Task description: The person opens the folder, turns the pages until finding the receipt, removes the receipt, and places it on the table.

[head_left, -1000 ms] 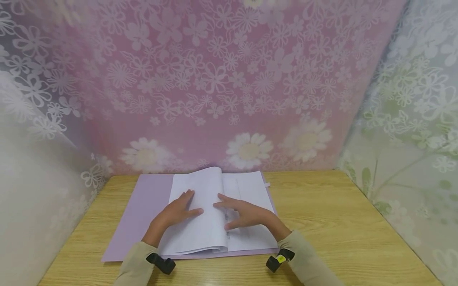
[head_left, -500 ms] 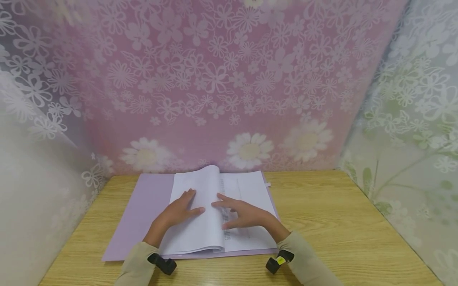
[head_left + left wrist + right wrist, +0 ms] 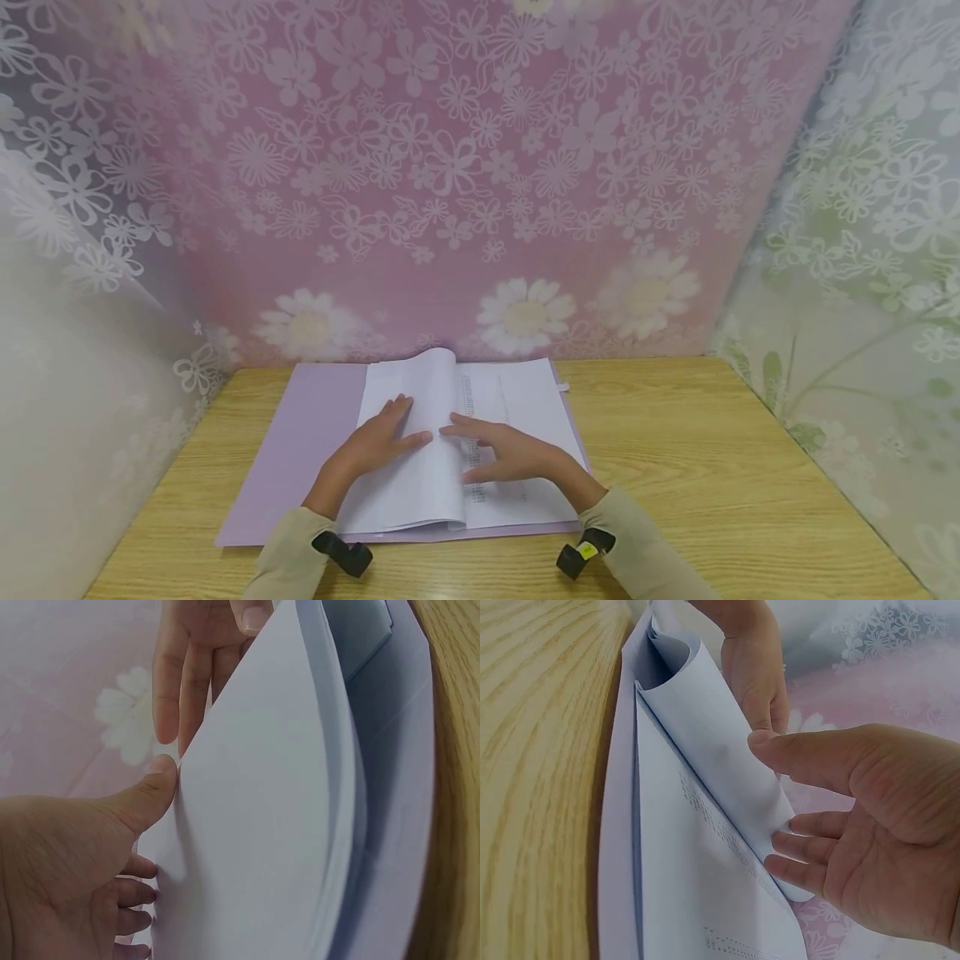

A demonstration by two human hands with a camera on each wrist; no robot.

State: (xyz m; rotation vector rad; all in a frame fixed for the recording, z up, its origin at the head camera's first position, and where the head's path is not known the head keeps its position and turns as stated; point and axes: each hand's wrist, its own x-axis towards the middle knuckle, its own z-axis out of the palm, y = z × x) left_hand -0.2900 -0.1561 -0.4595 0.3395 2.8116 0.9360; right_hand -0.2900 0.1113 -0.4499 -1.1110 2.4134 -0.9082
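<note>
Here we are at the desk [image 3: 705, 450], and a lilac folder [image 3: 315, 433] lies open on it, its bare cover flat on the left. White sheets [image 3: 397, 492] are folded over toward that side, bulging into a rounded curl [image 3: 447, 392] down the middle. The left hand [image 3: 367, 446] is spread across those sheets, fingers extended and thumb reaching toward the curl, nothing gripped. In from the other side comes the right hand [image 3: 517, 452], fingers out fairly straight, tips meeting the curl, thumb well apart from them; no grip there either. Beneath it lies a printed page [image 3: 528, 392], small lines of text beside the fold, too fine to read. Each pale sleeve wears a black device, the right one [image 3: 585, 552] carrying a yellow label, and a pink floral backdrop [image 3: 480, 142] rises behind.
</note>
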